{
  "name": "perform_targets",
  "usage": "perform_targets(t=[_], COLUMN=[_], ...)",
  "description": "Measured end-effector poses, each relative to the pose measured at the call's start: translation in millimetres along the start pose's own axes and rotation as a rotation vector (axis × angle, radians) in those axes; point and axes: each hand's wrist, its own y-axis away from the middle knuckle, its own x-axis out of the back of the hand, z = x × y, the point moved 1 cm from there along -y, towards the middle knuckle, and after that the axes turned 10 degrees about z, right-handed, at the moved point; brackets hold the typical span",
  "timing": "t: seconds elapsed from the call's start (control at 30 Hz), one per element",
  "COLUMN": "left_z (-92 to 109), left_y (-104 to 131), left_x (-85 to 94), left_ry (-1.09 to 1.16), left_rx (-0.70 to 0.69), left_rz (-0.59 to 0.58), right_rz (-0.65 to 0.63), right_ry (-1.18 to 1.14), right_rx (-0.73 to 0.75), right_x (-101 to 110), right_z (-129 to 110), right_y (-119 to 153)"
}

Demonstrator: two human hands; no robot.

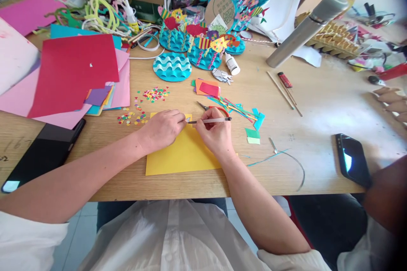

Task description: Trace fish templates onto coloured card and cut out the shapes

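A sheet of yellow paper (181, 156) lies on the table under both hands. My right hand (216, 131) grips a pen (218, 120) with a clear barrel and dark cap end, its tip pointing left. My left hand (167, 129) has its fingers curled together, the fingertips pinning a small grey-white paper cutout (188, 119) against the yellow sheet; most of the cutout is hidden. The pen's tip is right beside it. Orange-handled scissors (202, 105) lie just behind my right hand, partly covered. Grey-white fish cutouts (222, 76) rest farther back.
Confetti dots (155, 94) and thin paper strips (237, 109) lie around the yellow sheet. Coloured papers (76, 72) are stacked left. Blue wavy decorations (172, 67), a glue bottle (232, 64) and a grey flask (305, 29) stand behind. A phone (352, 159) and another person are at right.
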Motion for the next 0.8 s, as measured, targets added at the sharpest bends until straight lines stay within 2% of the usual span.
perform_targets(t=[0.3,0.8], left_z=[4.0,5.3], left_y=[0.1,2.3], left_x=[-0.6,-3.4], left_ry=[-0.040,-0.114], left_rx=[0.004,-0.037], left_rz=[0.018,0.073], right_rz=[0.002,0.043], right_ry=[-0.031,-0.060], right_rx=[-0.076,-0.104], right_x=[1.0,2.1], right_z=[2.7,9.1], right_y=[1.7,-0.7])
